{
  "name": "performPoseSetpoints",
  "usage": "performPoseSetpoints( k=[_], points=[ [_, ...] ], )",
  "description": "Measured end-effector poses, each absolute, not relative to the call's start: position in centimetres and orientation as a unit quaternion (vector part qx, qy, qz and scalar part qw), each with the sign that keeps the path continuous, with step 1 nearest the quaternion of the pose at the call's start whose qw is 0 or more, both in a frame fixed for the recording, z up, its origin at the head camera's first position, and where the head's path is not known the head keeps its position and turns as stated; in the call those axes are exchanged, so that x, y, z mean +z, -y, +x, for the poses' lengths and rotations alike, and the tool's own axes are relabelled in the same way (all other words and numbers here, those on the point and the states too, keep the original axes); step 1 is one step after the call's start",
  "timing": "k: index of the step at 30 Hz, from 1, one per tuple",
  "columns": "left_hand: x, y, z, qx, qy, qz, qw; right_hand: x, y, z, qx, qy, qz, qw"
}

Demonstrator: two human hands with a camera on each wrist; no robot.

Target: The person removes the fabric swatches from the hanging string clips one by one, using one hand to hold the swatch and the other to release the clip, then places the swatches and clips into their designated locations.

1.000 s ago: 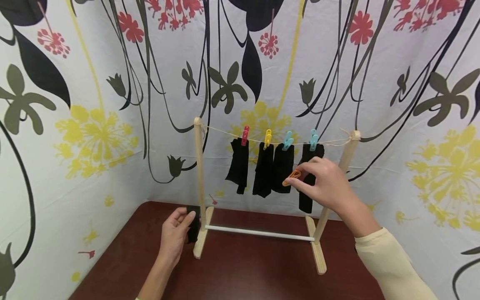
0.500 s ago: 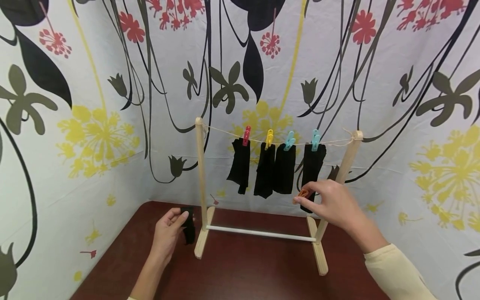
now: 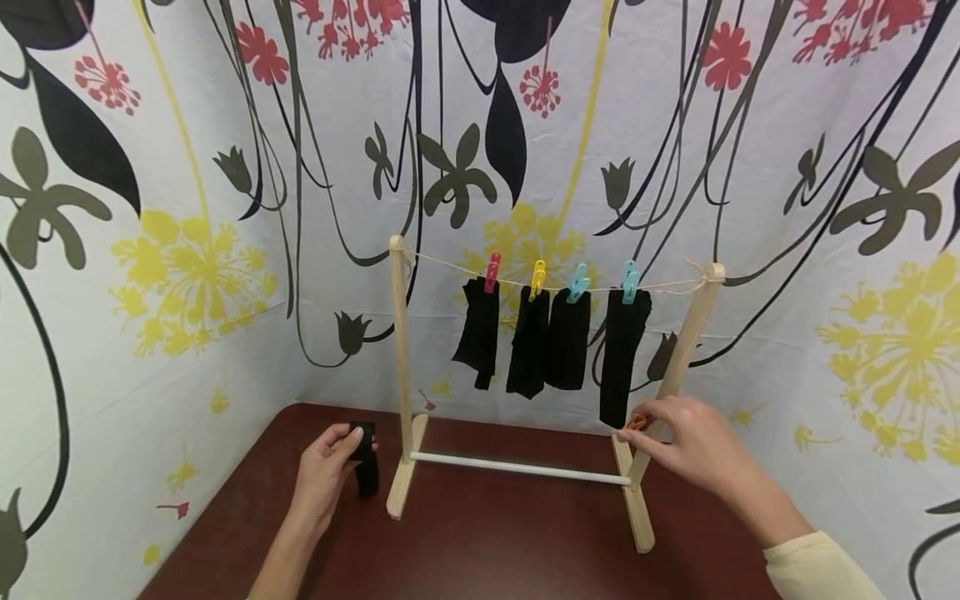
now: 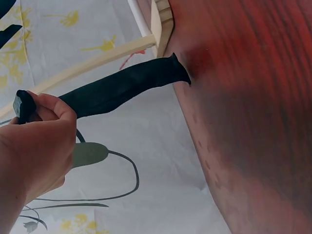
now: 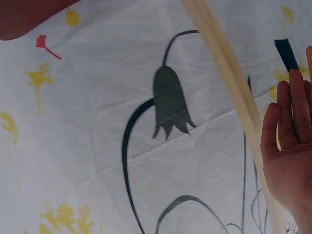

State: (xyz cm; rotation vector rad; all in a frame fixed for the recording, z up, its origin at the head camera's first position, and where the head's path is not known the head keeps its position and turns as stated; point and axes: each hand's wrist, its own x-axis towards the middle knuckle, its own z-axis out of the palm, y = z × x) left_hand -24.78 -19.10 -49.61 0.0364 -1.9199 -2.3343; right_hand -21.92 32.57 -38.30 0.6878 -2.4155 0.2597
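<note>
The left hand [image 3: 321, 475] pinches a black cloth strip [image 3: 367, 473] left of the rack; in the left wrist view the strip [image 4: 122, 87] dangles from the hand [image 4: 41, 146]. Between thumb and fingertips the right hand [image 3: 693, 437] holds an orange clothespin [image 3: 636, 422], beside the rack's right post [image 3: 677, 358]. On the string [image 3: 450, 265] hang black cloths under a red pin [image 3: 492, 273], a yellow pin [image 3: 537, 280] and two light blue pins [image 3: 578, 283]. The right wrist view shows the right hand [image 5: 292, 141] with the orange pin [image 5: 309, 61] partly cut off.
The wooden rack has a left post [image 3: 401, 350], a white lower bar [image 3: 517, 468] and two feet [image 3: 636, 508] on a dark red table [image 3: 480, 542]. A white cloth with printed flowers [image 3: 337, 208] stands behind and at both sides.
The right hand has moved down and to the right with the orange clothespin, away from the hanging cloths. The left hand has moved left and slightly down with its black strip.
</note>
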Motion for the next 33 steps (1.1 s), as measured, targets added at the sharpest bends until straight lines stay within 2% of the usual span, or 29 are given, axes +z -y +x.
performPoseSetpoints(
  k=[10,16,24,33],
  points=[
    [-50.3,20.0,-24.6,-0.736,0.675,0.047,0.036,-40.4,-33.2,-21.3,0.105,0.924,0.261,0.261],
    [-50.6,21.3,-23.8,-0.698,0.714,0.059,-0.006,-41.5,-33.7,-21.0,0.092,0.927,0.249,0.263],
    [-51.3,24.0,-22.4,-0.620,0.779,0.047,-0.085,-43.2,-34.7,-20.1,0.088,0.940,0.213,0.250],
    [-52.2,25.6,-22.1,-0.570,0.811,0.061,-0.118,-45.0,-35.2,-19.3,0.103,0.958,0.167,0.211]
  ],
)
